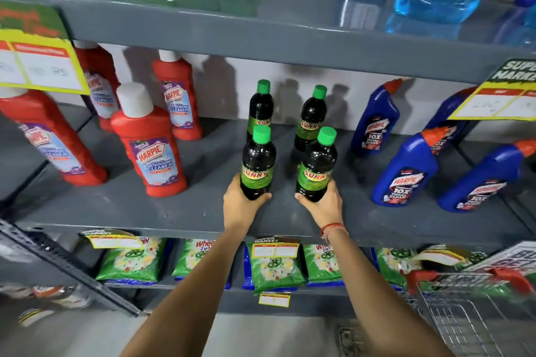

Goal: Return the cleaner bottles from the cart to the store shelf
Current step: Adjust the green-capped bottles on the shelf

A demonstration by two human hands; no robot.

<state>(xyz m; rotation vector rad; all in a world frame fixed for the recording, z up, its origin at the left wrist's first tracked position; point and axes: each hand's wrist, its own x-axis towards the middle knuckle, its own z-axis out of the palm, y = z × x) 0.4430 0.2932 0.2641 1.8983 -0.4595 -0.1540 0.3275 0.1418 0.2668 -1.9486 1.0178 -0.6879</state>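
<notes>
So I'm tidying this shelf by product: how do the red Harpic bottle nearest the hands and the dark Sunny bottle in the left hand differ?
The red Harpic bottle is opaque, broad and flat-sided with a white cap; the Sunny bottle is see-through, round and slimmer with a green cap. The red one stands free on the shelf, while the left hand grips the Sunny one's base. Both are upright and capped.

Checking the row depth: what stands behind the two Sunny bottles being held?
Behind each held Sunny bottle stands another Sunny bottle, then the white back wall. Their lower parts are hidden.
</notes>
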